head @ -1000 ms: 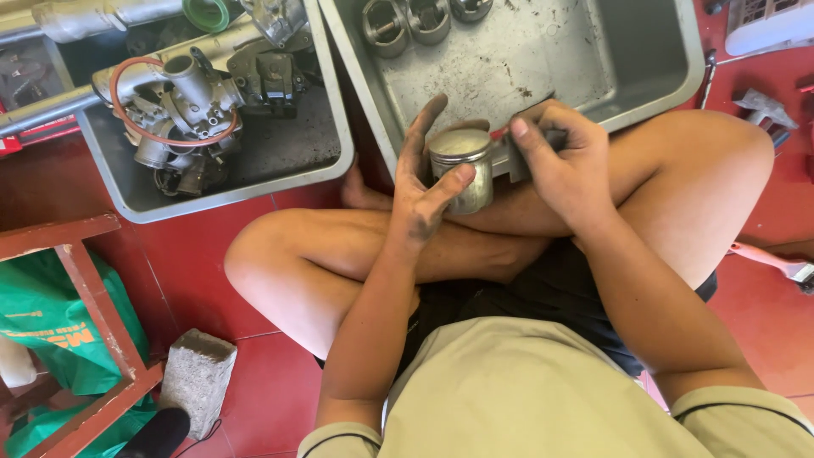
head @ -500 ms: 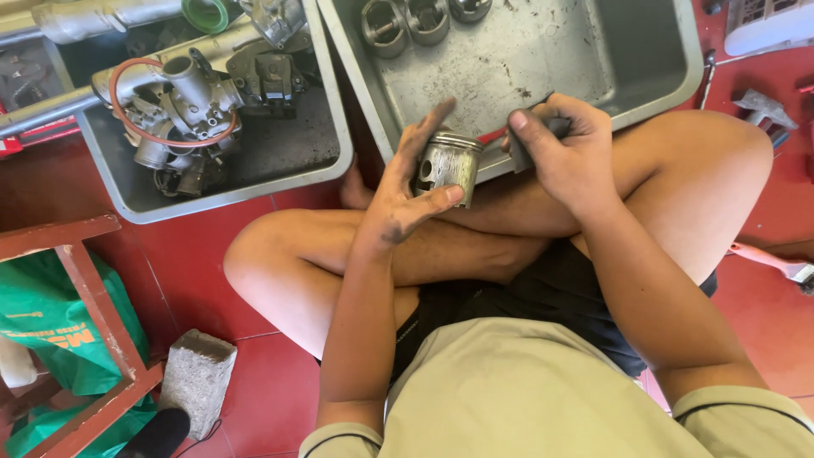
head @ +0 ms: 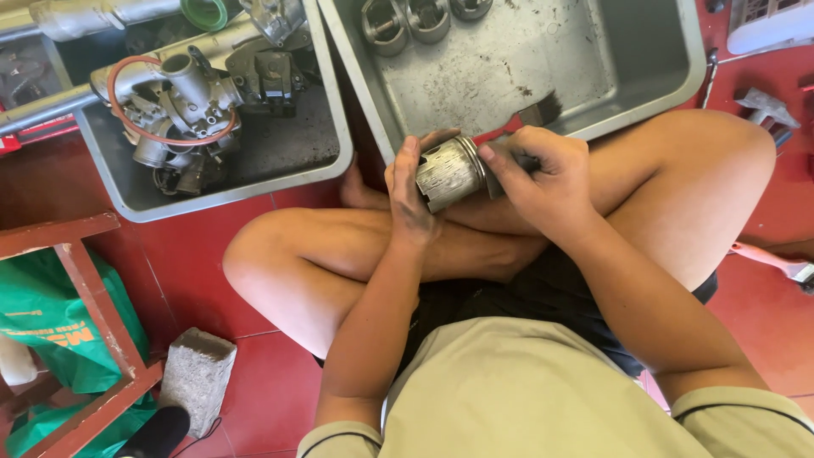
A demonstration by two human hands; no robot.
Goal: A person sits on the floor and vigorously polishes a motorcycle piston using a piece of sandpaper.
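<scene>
Lying piston (head: pixel 449 172) sideways, crown rightward

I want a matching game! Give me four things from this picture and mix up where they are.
Things:
1. Piston
2. Carburetor with orange hose
3. Concrete block
4. Three more pistons

Places:
A. On the red floor beside the red wooden frame
B. At the far end of the right grey tray
C. Between the left hand and right hand, over the crossed legs
D. In the left grey tray

Pairs: 1-C, 2-D, 3-A, 4-B
</scene>
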